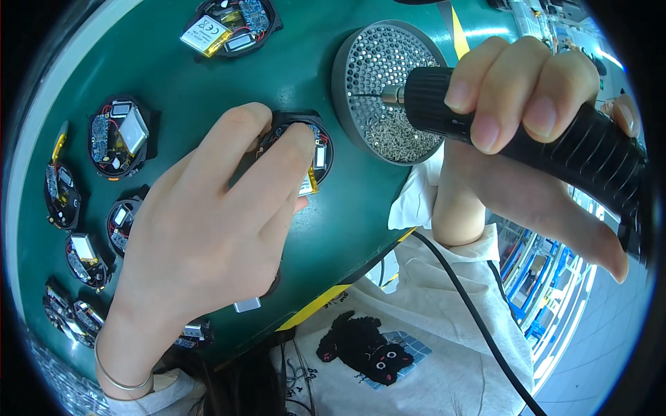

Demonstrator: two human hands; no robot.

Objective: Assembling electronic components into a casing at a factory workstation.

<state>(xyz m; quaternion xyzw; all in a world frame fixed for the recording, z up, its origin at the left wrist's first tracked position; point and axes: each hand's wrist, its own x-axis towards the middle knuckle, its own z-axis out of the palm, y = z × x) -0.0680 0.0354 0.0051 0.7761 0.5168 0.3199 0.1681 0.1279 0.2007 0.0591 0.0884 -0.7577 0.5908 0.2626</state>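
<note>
The right hand [513, 180] firmly grasps a black, ribbed, cylindrical power screwdriver [590, 163]. Its thin dark bit [368, 95] points across the dish; whether it carries a screw cannot be told. A tilted driver could seat a screw poorly, causing it to drop.

The left hand [201, 215] holds a round black electronics module [320, 149] on the table [298, 256], beside the dish; the fingers hide much of it. A bit slipping there could strike a fingertip, or pierce the yellow-taped battery [309, 184] at the module's edge. Excess finger pressure could strain its wiring.

The left wrist lies close to a dark module [194, 334]; a sideways sweep could displace it.

Beyond the left hand stands the round grey dish [340, 114], holding loose small silver screws [399, 139]. A knock against its rim could scatter screws, and a stray one could short another open module [119, 139].
</note>
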